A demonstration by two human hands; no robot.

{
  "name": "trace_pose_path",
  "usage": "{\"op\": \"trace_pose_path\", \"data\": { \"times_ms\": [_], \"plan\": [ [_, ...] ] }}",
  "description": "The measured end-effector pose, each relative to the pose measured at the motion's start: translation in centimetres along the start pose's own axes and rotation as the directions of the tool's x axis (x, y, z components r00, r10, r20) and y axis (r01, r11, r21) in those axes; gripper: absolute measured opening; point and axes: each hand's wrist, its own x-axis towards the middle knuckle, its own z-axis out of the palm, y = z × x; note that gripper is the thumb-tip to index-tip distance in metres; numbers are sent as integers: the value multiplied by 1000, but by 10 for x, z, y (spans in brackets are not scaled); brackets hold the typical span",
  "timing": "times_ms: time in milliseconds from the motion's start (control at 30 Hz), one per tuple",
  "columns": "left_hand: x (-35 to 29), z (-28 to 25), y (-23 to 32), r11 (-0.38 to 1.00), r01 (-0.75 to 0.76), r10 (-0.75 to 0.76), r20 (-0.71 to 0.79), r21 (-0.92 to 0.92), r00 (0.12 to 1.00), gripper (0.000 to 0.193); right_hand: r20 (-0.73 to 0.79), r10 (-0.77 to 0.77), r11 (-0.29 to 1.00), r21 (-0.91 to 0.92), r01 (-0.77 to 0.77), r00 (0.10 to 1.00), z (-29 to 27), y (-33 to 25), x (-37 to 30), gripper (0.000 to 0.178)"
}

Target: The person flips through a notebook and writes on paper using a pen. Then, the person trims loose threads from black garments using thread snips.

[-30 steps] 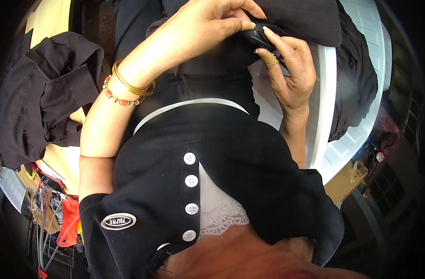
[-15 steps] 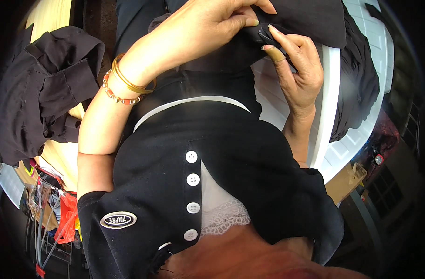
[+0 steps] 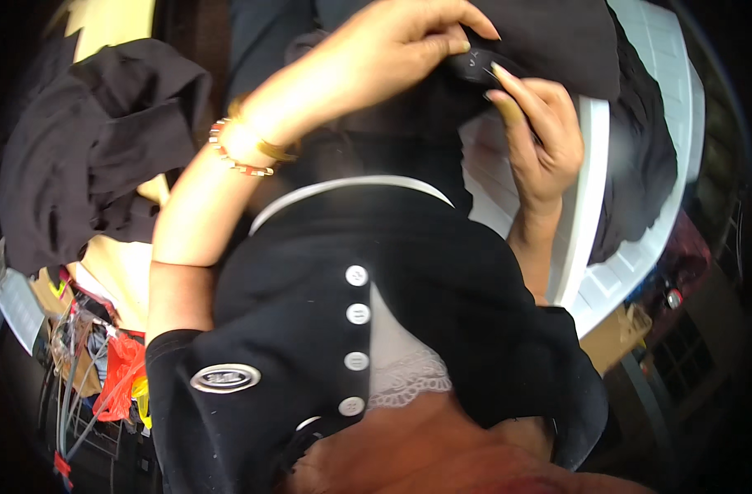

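A matt black cloth [image 3: 472, 74], marked with short pale stitch-like lines, is located at upper centre-right of the frame. It is pinched by the left hand [image 3: 413, 37]; its edge is grasped between thumb and index finger of the right hand [image 3: 551, 140]. Compared with half a second earlier, more pale lines are exposed, and both hands are seen slightly farther right. Lettering is carried by an oval badge [image 3: 225, 379] at lower left.

The left head camera looks steeply down from just above the neck [image 3: 409, 440] and over the shirt [image 3: 289, 300], its wide fisheye bowing straight edges toward a dark rim. These two fill the near lower middle; the left hand [image 3: 411, 39] and right hand [image 3: 549, 142] lie farther off, toward the upper edge
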Motion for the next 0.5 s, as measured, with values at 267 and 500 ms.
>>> {"op": "trace_pose_path", "data": {
  "times_ms": [267,500],
  "plan": [
    [-3,-49,27,844,435,-458,1,-315,889,15,-122,20,989,148,-2,992,-1,-24,2,32],
    [22,-188,187,982,58,-120,-353,-180,928,22,-11,-71,948,310,71,997,4,-45,1,34]
  ]
}}
